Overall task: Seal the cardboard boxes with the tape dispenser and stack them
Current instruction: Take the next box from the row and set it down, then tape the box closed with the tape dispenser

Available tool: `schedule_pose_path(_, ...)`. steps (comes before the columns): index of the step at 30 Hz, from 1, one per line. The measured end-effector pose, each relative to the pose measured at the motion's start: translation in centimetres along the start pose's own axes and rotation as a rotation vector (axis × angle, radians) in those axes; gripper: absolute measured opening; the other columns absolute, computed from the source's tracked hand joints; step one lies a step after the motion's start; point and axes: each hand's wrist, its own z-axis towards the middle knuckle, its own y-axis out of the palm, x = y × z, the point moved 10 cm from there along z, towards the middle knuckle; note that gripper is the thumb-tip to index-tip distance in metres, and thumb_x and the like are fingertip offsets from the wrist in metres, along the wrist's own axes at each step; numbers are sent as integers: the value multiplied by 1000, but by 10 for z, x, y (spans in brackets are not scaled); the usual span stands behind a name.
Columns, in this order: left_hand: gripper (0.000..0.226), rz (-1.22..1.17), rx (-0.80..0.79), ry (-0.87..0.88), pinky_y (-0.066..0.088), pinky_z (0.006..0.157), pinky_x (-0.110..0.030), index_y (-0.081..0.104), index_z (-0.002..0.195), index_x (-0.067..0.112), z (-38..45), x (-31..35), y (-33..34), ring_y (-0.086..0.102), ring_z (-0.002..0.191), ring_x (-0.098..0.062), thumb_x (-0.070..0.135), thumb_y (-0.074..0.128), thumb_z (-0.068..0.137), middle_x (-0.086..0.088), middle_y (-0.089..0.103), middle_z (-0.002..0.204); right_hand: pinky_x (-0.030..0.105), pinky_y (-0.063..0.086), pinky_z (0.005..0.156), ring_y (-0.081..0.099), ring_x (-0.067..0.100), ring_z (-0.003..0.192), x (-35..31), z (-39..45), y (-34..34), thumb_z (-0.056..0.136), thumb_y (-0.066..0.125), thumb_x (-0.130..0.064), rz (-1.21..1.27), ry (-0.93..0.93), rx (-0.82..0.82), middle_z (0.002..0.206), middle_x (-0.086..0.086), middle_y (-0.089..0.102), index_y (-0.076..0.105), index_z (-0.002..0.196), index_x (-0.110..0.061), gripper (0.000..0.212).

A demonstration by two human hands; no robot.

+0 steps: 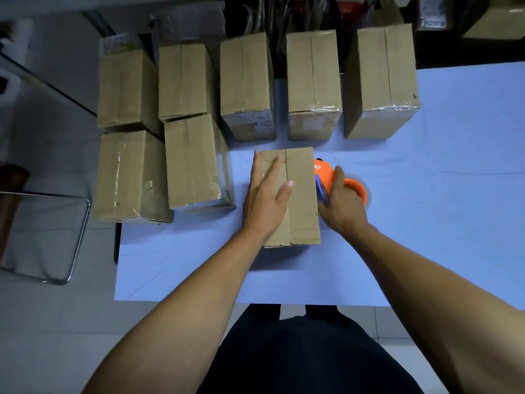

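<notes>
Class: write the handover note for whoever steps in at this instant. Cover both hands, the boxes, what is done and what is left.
Left hand presses flat on the brown cardboard box in front of you on the blue table.
Right hand grips the orange tape dispenser beside the box's right side.
Done: several surrounding boxes show tape.
Left: this box's top seam looks untaped; seal it, then stack.

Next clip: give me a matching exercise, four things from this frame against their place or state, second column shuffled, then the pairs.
Things:
1. left hand
2. right hand
3. tape dispenser
4. front box

States:
A. orange, right of the front box
B. top seam untaped, nearest the person
C. flat on the box top
D. grips the dispenser

Pairs: 1-C, 2-D, 3-A, 4-B
</notes>
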Motion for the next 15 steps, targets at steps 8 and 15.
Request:
schedule_pose_path(8,71,-34,-194,75,26,110,-23,37,149,29,29,8,-5,28,146,-13,32,73,88,1,12,164,38,40,59,54,35,73,-8,9,-20,87,56,-8,-27,11,55,86,17,62,25,153,-10,72)
schedule_pose_path(15,69,-33,-158,-78,39,109,-36,47,137,37,29,-11,-7,46,126,-24,41,80,77,1,38,123,33,39,65,55,33,81,-25,-9,-97,75,40,-31,53,29,192,90,5,64,55,116,-22,45)
